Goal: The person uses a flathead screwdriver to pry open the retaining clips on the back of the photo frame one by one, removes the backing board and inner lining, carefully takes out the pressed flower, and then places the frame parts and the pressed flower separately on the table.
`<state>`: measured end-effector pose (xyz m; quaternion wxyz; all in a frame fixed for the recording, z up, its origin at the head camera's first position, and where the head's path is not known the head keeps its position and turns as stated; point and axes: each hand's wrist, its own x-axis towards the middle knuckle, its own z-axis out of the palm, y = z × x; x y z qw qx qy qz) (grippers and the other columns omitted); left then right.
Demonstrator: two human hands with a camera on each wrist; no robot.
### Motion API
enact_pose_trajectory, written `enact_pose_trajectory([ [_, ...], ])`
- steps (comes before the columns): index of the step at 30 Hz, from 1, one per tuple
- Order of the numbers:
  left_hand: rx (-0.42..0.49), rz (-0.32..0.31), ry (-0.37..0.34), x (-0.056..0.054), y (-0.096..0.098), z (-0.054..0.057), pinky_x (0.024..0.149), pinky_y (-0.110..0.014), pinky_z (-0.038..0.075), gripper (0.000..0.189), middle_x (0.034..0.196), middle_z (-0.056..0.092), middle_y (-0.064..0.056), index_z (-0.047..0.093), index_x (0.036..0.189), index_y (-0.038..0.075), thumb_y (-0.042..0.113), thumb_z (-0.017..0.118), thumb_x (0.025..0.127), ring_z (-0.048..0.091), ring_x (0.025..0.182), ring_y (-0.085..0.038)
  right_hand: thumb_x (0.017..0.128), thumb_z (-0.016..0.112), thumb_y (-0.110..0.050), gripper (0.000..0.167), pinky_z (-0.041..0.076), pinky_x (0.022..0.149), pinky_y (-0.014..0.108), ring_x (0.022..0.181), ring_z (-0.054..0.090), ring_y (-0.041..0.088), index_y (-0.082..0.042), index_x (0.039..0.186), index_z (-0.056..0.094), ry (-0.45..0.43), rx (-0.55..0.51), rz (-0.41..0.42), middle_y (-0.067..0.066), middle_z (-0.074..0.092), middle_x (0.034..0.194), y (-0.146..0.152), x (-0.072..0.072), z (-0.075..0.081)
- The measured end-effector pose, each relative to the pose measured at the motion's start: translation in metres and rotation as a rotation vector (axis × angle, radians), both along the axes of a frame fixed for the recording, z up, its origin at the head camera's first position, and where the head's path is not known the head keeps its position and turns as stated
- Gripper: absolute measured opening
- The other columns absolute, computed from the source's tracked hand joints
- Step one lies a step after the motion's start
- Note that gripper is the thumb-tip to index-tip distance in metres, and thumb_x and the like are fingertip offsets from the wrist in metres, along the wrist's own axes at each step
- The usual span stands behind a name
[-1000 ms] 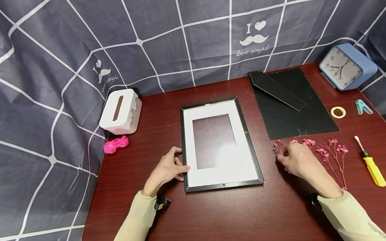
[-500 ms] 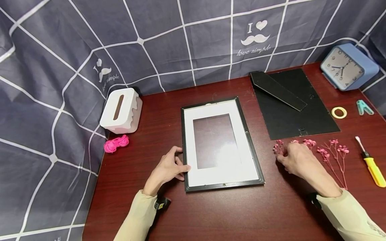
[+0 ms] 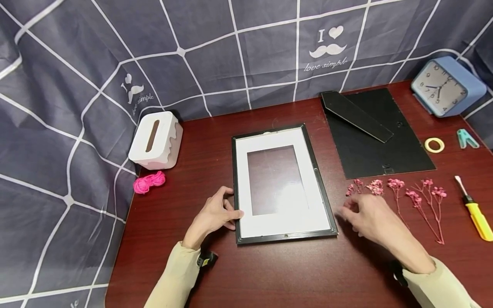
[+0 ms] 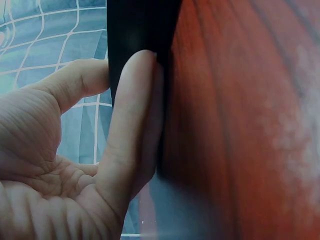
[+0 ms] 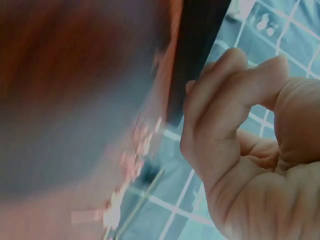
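Note:
A black picture frame [image 3: 333,218] with a white mat [image 3: 285,226] lies flat on the dark red table. My left hand [image 3: 211,216] holds its left edge near the lower corner, thumb on top of the border and fingers along the outer side. In the left wrist view, the fingers [image 4: 132,110] press against the black border [image 4: 137,30]. To the right of the frame, my right hand [image 3: 371,218] hovers with loosely bent fingers. The right wrist view shows no thing in its fingers [image 5: 215,110]. Several pink dried flower sprigs [image 3: 423,201] lie beyond and beside this hand, which hides some stems.
Behind the flowers lies the black backing board [image 3: 408,154] with its stand [image 3: 356,115]. A blue clock [image 3: 448,87], tape roll [image 3: 434,145], teal clip [image 3: 467,139] and yellow screwdriver [image 3: 477,218] are at right. At left stand a white tissue box [image 3: 155,141] and pink yarn [image 3: 149,182].
My right hand has drawn back from the flower sprigs and moved left and nearer, toward the frame's right edge, uncovering more blossoms. The left hand stays on the frame.

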<state>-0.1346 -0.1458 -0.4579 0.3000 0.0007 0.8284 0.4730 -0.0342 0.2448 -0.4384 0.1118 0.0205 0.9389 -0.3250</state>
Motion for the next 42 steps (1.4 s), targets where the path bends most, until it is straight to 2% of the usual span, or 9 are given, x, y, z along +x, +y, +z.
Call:
enact_pose_trajectory([
  [7,0.001,0.007,0.012,0.001,0.001,0.001,0.060,-0.041,0.071,0.071,0.088,0.065,-0.011,0.048,0.150,0.002,0.003,0.085,0.090,0.075,0.058,-0.020,0.103,0.074,-0.026,0.022,0.051,0.051,0.026,0.048,0.061,0.007,-0.007,0.093,0.075,-0.029,-0.046,0.016,-0.005,0.064,0.060,-0.019,0.004,-0.004],
  [12,0.002,0.016,0.047,0.004,-0.001,0.001,0.059,-0.040,0.070,0.067,0.087,0.066,-0.011,0.052,0.147,0.000,0.003,0.087,0.089,0.075,0.055,-0.022,0.100,0.076,-0.028,0.024,0.046,0.053,0.028,0.053,0.056,0.007,-0.010,0.085,0.075,0.028,-0.031,0.038,-0.007,0.063,0.059,-0.016,0.003,-0.021],
  [16,0.015,0.041,0.117,0.008,-0.002,0.001,0.057,-0.040,0.069,0.060,0.083,0.070,-0.012,0.059,0.142,0.002,0.004,0.087,0.089,0.074,0.053,-0.020,0.099,0.077,-0.031,0.025,0.042,0.051,0.026,0.052,0.055,0.005,-0.013,0.081,0.074,0.059,-0.035,0.039,-0.009,0.062,0.057,-0.010,0.000,-0.042],
  [20,0.068,0.053,0.256,0.014,-0.001,0.005,0.050,-0.039,0.067,0.040,0.077,0.072,-0.014,0.071,0.129,0.005,0.000,0.083,0.092,0.070,0.050,-0.015,0.099,0.078,-0.037,0.025,0.043,0.053,0.024,0.053,0.056,0.003,-0.019,0.082,0.075,0.041,0.007,0.034,-0.013,0.062,0.058,-0.004,-0.002,-0.061],
  [24,0.068,-0.105,0.474,0.022,0.004,0.009,0.045,-0.029,0.061,0.022,0.076,0.072,-0.011,0.080,0.114,0.006,-0.004,0.075,0.094,0.063,0.048,-0.004,0.099,0.077,-0.041,0.025,0.044,0.056,0.025,0.056,0.056,0.003,-0.022,0.082,0.075,0.052,0.035,0.043,-0.015,0.062,0.058,0.000,-0.003,-0.075],
  [28,-0.067,-0.316,0.729,0.028,0.012,0.010,0.054,-0.013,0.053,0.020,0.080,0.073,-0.002,0.084,0.102,0.009,-0.004,0.072,0.092,0.055,0.059,0.003,0.098,0.078,-0.039,0.023,0.047,0.059,0.025,0.057,0.057,0.003,-0.027,0.079,0.073,0.055,0.068,0.045,-0.018,0.061,0.059,0.001,-0.006,-0.081],
  [30,-0.154,-0.388,0.811,0.030,0.016,0.010,0.059,-0.010,0.048,0.018,0.081,0.072,0.002,0.085,0.098,0.011,-0.002,0.074,0.092,0.054,0.064,0.002,0.098,0.078,-0.036,0.022,0.047,0.059,0.026,0.056,0.057,0.004,-0.027,0.078,0.073,0.058,0.064,0.052,-0.018,0.060,0.059,0.001,-0.006,-0.083],
  [35,-0.307,-0.471,0.871,0.036,0.023,0.012,0.057,-0.012,0.045,0.017,0.083,0.069,0.001,0.085,0.096,0.012,0.000,0.075,0.091,0.056,0.063,-0.004,0.099,0.076,-0.032,0.022,0.046,0.057,0.026,0.054,0.057,0.006,-0.024,0.079,0.072,0.027,0.052,0.047,-0.015,0.060,0.058,-0.005,-0.005,-0.071],
  [42,-0.483,-0.400,0.888,0.046,0.038,0.011,0.044,-0.024,0.042,0.020,0.087,0.067,-0.004,0.079,0.092,0.013,-0.002,0.068,0.086,0.055,0.052,-0.013,0.100,0.071,-0.026,0.024,0.045,0.055,0.027,0.050,0.057,0.008,-0.016,0.079,0.069,-0.071,-0.008,0.020,-0.007,0.060,0.055,-0.023,0.000,-0.018],
])
